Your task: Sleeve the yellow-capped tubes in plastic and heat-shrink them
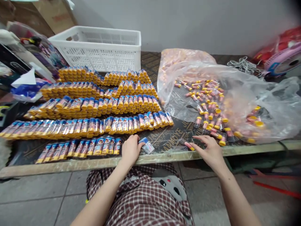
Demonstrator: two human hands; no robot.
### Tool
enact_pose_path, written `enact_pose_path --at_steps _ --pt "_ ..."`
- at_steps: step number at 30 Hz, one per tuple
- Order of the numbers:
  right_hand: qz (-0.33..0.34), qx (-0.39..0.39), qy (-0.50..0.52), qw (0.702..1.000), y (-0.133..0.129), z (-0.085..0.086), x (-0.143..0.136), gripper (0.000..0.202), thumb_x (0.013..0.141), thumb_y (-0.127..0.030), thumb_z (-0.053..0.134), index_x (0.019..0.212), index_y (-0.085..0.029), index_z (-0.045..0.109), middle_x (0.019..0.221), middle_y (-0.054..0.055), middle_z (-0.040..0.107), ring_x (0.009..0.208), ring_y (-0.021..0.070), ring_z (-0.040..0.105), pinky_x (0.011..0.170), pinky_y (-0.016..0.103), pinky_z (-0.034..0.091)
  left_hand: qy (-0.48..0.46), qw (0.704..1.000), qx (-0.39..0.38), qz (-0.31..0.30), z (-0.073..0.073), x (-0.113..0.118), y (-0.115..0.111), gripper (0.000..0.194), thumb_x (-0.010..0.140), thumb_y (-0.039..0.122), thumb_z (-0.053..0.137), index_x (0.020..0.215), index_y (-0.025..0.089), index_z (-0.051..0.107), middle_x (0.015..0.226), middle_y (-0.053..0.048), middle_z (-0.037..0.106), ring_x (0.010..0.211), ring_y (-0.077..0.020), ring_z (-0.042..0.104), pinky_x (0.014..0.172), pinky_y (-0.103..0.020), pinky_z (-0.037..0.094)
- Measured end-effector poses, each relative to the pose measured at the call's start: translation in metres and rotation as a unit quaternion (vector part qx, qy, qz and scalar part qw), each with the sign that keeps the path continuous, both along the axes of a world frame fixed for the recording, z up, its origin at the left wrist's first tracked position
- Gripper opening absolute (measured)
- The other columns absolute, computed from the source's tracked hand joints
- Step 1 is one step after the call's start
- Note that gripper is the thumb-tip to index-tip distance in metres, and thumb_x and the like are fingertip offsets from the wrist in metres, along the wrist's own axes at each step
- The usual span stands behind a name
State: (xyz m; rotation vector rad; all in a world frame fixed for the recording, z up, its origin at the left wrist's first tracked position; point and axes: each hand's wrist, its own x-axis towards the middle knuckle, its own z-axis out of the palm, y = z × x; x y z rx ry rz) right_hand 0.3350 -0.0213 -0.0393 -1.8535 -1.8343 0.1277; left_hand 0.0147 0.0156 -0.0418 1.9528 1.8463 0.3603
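My left hand (130, 149) rests near the table's front edge, fingers curled, with its thumb and forefinger at the end of some flat, clear plastic sleeves (147, 146) printed in blue. To the right, my right hand (210, 152) has thumb and forefinger spread apart. Just left of its fingertips lies a small clear tube (188, 145) with a yellow cap and pinkish contents. Similar tubes (211, 108) spill loosely from a translucent plastic bag (237, 81). Beside my left hand is a short row of sleeved tubes (80, 148) with blue tops and yellow ends.
Stacked rows of sleeved tubes (94, 105) fill the table's left side. Behind them stands a white plastic basket (105, 47). Far right are a white cable (246, 66) and a pink fan (285, 61). Bottles and a tissue pack (28, 89) crowd the left edge.
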Motion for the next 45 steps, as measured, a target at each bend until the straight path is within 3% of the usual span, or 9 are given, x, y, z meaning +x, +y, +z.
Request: enact_pose_path --at_steps 4,7,16,22,28,33,41,43,45 --pt "0.035 -0.124 -0.01 0.992 0.003 -0.007 0.004 0.044 0.077 -0.06 0.053 0.084 -0.02 0.068 0.081 0.008 0.065 0.077 0.0242 0.058 0.072 0.037 0.046 0.005 1.0 0.003 0.008 -0.008 0.002 0.004 0.013 0.077 0.031 0.062 0.071 0.02 0.057 0.076 -0.002 0.062 0.069 -0.016 0.057 0.061 -0.025 0.034" --pt "0.058 -0.156 0.005 0.986 0.006 -0.012 0.004 0.044 0.08 -0.061 0.047 0.078 -0.022 0.065 0.077 0.007 0.065 0.075 0.0242 0.059 0.071 0.037 0.045 -0.008 1.0 0.004 0.014 -0.009 0.0 0.003 0.013 0.078 0.028 0.06 0.07 0.02 0.058 0.074 -0.001 0.062 0.069 -0.0152 0.056 0.062 -0.025 0.034" --pt "-0.01 -0.054 0.205 0.977 0.002 0.006 -0.038 0.03 0.082 -0.049 0.055 0.094 -0.022 0.059 0.091 0.006 0.066 0.077 0.0197 0.062 0.068 0.031 0.048 -0.044 0.996 0.079 0.024 -0.015 0.001 -0.003 0.01 0.075 0.022 0.062 0.068 0.019 0.056 0.073 0.0 0.059 0.066 -0.0136 0.053 0.061 -0.024 0.033" --pt "0.032 -0.008 0.341 0.939 -0.009 0.017 -0.09 0.018 0.082 -0.034 0.061 0.097 -0.023 0.062 0.096 0.005 0.06 0.087 0.0182 0.059 0.073 0.03 0.049 -0.248 0.966 0.015 0.073 -0.009 -0.003 -0.001 0.011 0.076 0.024 0.058 0.068 0.019 0.053 0.07 0.0 0.062 0.065 -0.0124 0.057 0.062 -0.022 0.038" --pt "0.078 -0.011 0.341 0.937 -0.013 0.022 -0.106 0.015 0.085 -0.027 0.058 0.097 -0.025 0.065 0.103 0.005 0.056 0.093 0.0165 0.057 0.074 0.026 0.049 -0.037 0.998 0.023 0.045 -0.008 -0.001 0.0 0.017 0.073 0.033 0.065 0.078 0.02 0.055 0.074 -0.001 0.06 0.068 -0.0161 0.055 0.06 -0.025 0.033" --pt "0.075 -0.016 0.333 0.94 -0.016 0.017 -0.101 0.015 0.084 -0.026 0.058 0.097 -0.025 0.066 0.103 0.004 0.056 0.093 0.0161 0.058 0.073 0.025 0.049 -0.033 0.998 0.036 0.046 -0.013 0.0 -0.001 0.016 0.071 0.028 0.067 0.071 0.02 0.052 0.072 0.001 0.058 0.065 -0.0135 0.051 0.058 -0.024 0.03" --pt "0.082 -0.024 0.334 0.939 -0.017 0.016 -0.108 0.017 0.084 -0.027 0.057 0.098 -0.025 0.067 0.102 0.005 0.057 0.093 0.0179 0.058 0.072 0.027 0.052 -0.2 0.977 0.02 0.076 -0.008 -0.001 -0.002 0.011 0.069 0.018 0.061 0.062 0.018 0.052 0.061 0.004 0.054 0.058 -0.0095 0.049 0.057 -0.021 0.033" --pt "0.086 -0.022 0.334 0.938 -0.018 0.018 -0.11 0.018 0.085 -0.028 0.056 0.099 -0.025 0.067 0.104 0.006 0.057 0.093 0.0186 0.058 0.073 0.029 0.053 -0.303 0.948 -0.009 0.101 -0.005 0.001 -0.001 0.011 0.07 0.021 0.061 0.065 0.018 0.052 0.056 0.005 0.053 0.055 -0.009 0.049 0.055 -0.021 0.035" --pt "0.09 -0.018 0.347 0.933 -0.019 0.019 -0.112 0.02 0.086 -0.027 0.055 0.102 -0.025 0.066 0.106 0.007 0.057 0.093 0.0188 0.058 0.075 0.03 0.054 -0.429 0.89 -0.057 0.14 -0.001 0.003 -0.001 0.015 0.068 0.026 0.065 0.073 0.018 0.055 0.054 0.006 0.055 0.053 -0.0091 0.051 0.055 -0.021 0.04"
